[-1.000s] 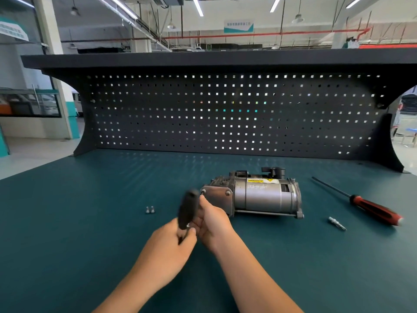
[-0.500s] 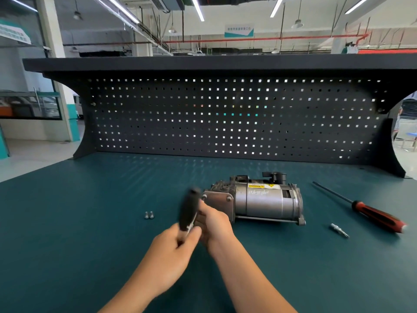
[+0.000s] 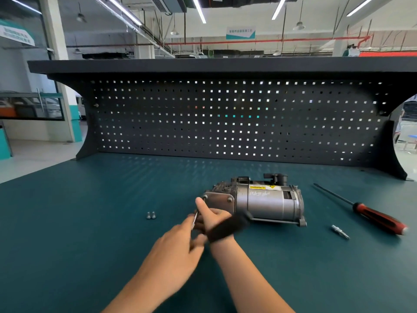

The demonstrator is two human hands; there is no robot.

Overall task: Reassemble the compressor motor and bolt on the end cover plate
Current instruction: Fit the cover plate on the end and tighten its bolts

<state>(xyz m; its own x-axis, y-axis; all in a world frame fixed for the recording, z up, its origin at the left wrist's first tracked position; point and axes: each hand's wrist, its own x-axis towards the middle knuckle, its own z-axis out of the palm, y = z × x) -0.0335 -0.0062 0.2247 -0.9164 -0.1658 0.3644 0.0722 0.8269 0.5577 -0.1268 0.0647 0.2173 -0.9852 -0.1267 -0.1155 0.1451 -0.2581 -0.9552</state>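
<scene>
The grey compressor motor (image 3: 264, 202) lies on its side on the green bench. Its end cover plate (image 3: 217, 201) faces left, with bolt heads in the upper corners. My right hand (image 3: 212, 216) is curled at the plate's lower left corner, thumb up, around the thin metal shaft (image 3: 194, 220) of a black-handled tool. The blurred black handle (image 3: 228, 227) lies across my right wrist, pointing right. My left hand (image 3: 176, 245) is just below, its blurred fingers at the handle's near end. Where the tool tip meets the plate is hidden by my right hand.
Two loose bolts (image 3: 151, 215) lie left of my hands. A red-handled screwdriver (image 3: 379, 219) and a small metal bit (image 3: 340, 232) lie right of the motor. A black pegboard (image 3: 225, 120) closes off the back of the bench.
The black handle has swung from upright, left of my right hand, over to the right across my right wrist. Both hands stayed at the plate's lower left corner.
</scene>
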